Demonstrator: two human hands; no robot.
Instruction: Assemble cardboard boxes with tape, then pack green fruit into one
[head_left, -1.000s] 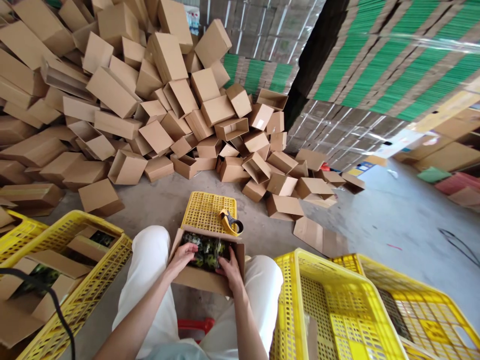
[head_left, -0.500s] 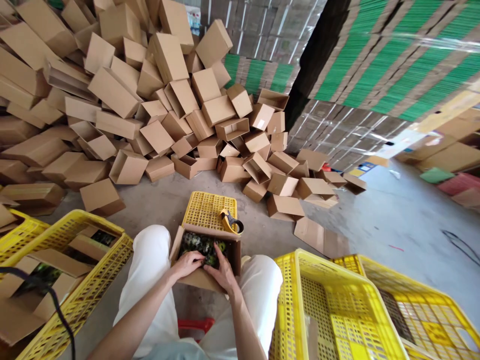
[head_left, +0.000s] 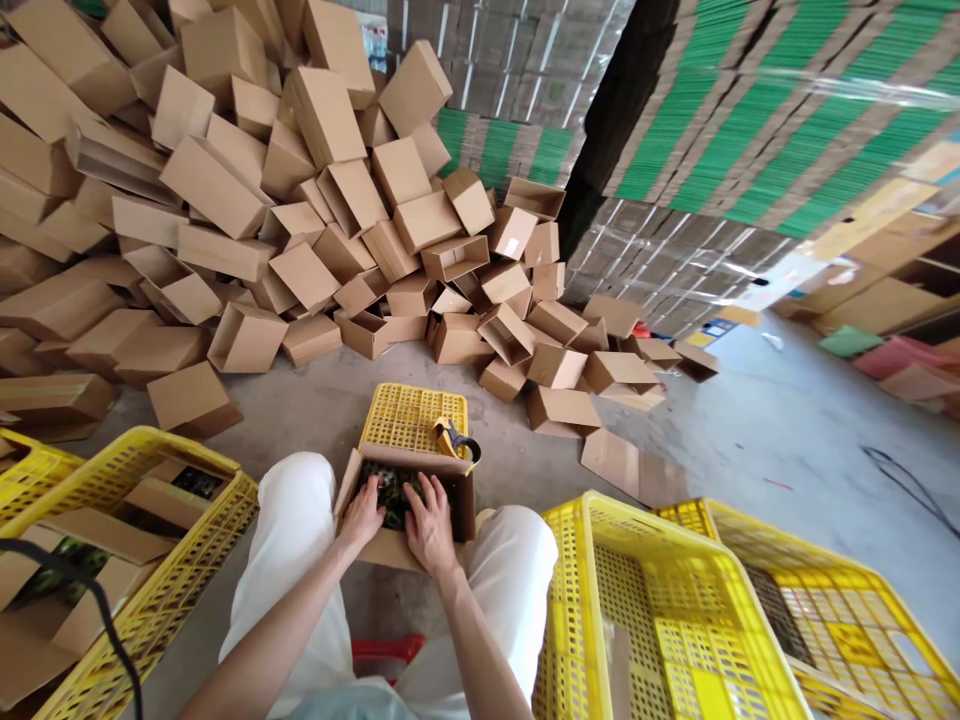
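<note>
An open cardboard box (head_left: 386, 552) sits between my knees, its flaps folded outward. Inside lies dark green, glossy produce (head_left: 393, 492), perhaps wrapped in clear film; its exact kind is too small to make out. At the box's left side, my left hand (head_left: 363, 516) reaches in with fingers extended onto the contents, the tips partly hidden. My right hand (head_left: 430, 522) lies palm down over the right part of the produce, fingers spread. Just beyond the box, a yellow and black tape dispenser (head_left: 454, 440) rests on an upturned yellow crate (head_left: 405, 415).
A large heap of empty cardboard boxes (head_left: 315, 270) fills the far left and middle. Yellow crates stand at both sides: the left crate (head_left: 180, 590) holds filled boxes, the right crate (head_left: 637, 600) a cardboard piece. Strapped cardboard stacks (head_left: 750, 120) rise behind.
My hands have moved apart: the left shifted to the box's left side, the right spread flatter over the produce. The view has turned slightly to the right.
</note>
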